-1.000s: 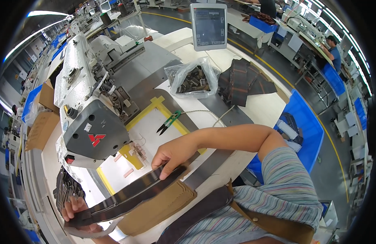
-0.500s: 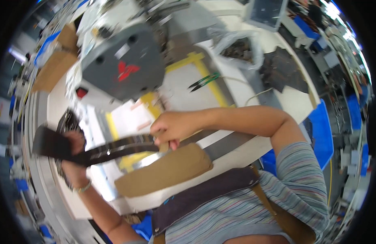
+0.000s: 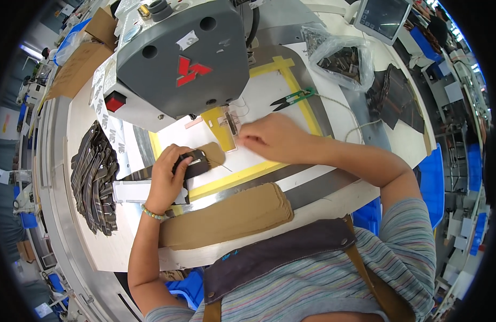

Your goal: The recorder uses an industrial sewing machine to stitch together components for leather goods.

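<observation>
A dark fabric strap (image 3: 197,166) with a tan end piece (image 3: 212,154) is in my left hand (image 3: 168,174), thumb on top and fingers wrapped round it. The strap's tan end lies on the white work plate, left of centre. My right hand (image 3: 277,138) reaches under the head of the grey sewing machine (image 3: 189,64), fingers curled and slightly blurred. Its fingertips are beside a small dark piece (image 3: 231,123) next to a yellow taped strip (image 3: 218,129). Whatever those fingers hold, if anything, is hidden.
A tan fabric stack (image 3: 226,217) lies at the near edge, and a heap of dark straps (image 3: 93,180) at the left. Green-handled snips (image 3: 295,98), a plastic bag of small parts (image 3: 342,59) and dark fabric pieces (image 3: 396,99) are at the right.
Both hands held the dark strap stretched out to the left. Now my left hand has brought it onto the work plate; my right hand has let go and moved right and farther away.
</observation>
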The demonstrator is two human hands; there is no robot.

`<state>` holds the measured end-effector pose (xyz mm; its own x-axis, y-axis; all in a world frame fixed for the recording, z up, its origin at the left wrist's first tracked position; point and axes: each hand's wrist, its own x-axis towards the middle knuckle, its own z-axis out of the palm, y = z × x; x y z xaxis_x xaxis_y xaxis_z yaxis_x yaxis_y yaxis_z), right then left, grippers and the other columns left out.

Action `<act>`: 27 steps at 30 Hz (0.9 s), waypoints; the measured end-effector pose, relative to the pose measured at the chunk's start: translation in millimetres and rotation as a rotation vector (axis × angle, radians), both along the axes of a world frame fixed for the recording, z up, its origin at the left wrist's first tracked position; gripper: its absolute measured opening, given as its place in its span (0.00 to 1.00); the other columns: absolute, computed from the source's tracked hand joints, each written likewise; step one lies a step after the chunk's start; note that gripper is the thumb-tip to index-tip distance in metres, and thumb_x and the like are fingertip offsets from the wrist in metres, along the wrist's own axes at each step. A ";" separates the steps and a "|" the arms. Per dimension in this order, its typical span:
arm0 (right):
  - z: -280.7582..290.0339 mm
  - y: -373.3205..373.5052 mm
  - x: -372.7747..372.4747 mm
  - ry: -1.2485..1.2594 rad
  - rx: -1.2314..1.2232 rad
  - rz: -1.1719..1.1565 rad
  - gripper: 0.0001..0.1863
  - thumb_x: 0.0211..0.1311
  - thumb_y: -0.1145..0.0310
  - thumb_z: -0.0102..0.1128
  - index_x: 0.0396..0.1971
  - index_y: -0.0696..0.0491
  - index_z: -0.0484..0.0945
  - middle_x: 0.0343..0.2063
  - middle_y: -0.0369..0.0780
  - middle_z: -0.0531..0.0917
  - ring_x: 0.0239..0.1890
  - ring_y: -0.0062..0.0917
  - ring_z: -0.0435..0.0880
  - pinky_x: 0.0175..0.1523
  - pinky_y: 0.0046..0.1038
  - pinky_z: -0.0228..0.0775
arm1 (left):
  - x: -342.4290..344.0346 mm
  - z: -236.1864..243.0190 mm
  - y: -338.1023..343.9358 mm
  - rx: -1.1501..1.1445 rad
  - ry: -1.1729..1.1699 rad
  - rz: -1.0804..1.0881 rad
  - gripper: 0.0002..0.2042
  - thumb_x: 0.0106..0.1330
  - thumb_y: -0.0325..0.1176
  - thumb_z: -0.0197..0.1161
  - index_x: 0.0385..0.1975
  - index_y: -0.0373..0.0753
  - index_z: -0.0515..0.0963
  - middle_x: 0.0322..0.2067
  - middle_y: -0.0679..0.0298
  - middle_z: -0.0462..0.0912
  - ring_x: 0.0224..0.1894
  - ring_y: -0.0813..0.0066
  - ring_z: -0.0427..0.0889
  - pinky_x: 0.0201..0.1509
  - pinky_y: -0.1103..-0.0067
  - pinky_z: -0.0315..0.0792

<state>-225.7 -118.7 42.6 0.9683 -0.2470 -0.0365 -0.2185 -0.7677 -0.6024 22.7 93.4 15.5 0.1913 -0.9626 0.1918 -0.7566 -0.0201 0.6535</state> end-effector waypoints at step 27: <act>-45.4 -55.4 -1.0 -0.560 -0.407 -0.013 0.13 0.67 0.68 0.69 0.50 0.54 0.89 0.61 0.39 0.85 0.70 0.36 0.76 0.79 0.51 0.63 | -5.8 -12.6 -73.0 -0.049 0.096 0.258 0.07 0.67 0.28 0.76 0.35 0.30 0.90 0.29 0.50 0.88 0.31 0.61 0.85 0.41 0.70 0.76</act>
<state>-226.7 -174.1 -2.8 0.8113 -0.1465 0.5659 0.0310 -0.9559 -0.2919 16.8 20.5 2.9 0.4483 -0.8699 0.2057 -0.6649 -0.1707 0.7272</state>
